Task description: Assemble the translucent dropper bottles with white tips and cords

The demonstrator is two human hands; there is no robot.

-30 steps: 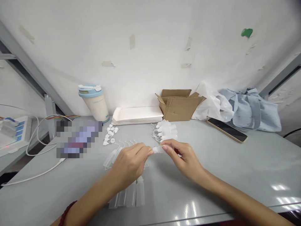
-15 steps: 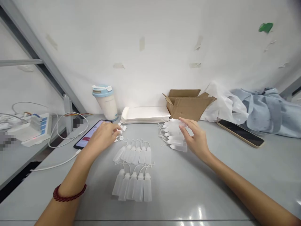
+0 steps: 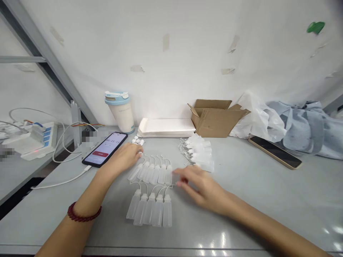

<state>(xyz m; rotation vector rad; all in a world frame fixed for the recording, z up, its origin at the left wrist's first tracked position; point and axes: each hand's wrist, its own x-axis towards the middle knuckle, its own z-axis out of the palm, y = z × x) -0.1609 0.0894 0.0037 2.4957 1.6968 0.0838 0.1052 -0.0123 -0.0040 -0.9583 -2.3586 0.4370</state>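
Observation:
My left hand [image 3: 125,156] hovers low by the pile of small white caps [image 3: 138,141], with its fingers closed on a small white cap [image 3: 140,154]. My right hand [image 3: 200,184] is slightly blurred, its thumb and forefinger apart with nothing seen between them. Its fingertips come close to the right end of the upper row of translucent plastic squeeze bottles [image 3: 155,174]; whether they touch is unclear. Below lies a second row of bottles [image 3: 150,210], their thin white tubes pointing away from me. Beyond my right hand, more such bottles [image 3: 200,148] lie in a stack.
A phone with a running timer [image 3: 105,150] lies at left on a white cable. Behind stand a blue-lidded cup [image 3: 122,114], a stack of white envelopes [image 3: 166,127] and an open cardboard box [image 3: 219,121]. At right are a plastic bag [image 3: 257,117], another phone [image 3: 276,151] and blue-grey cloth [image 3: 308,132].
My right hand has left the stacked bottles and moved left and nearer to me, to the upper row. The left hand has shifted slightly right and down from the caps with one cap at its fingertips.

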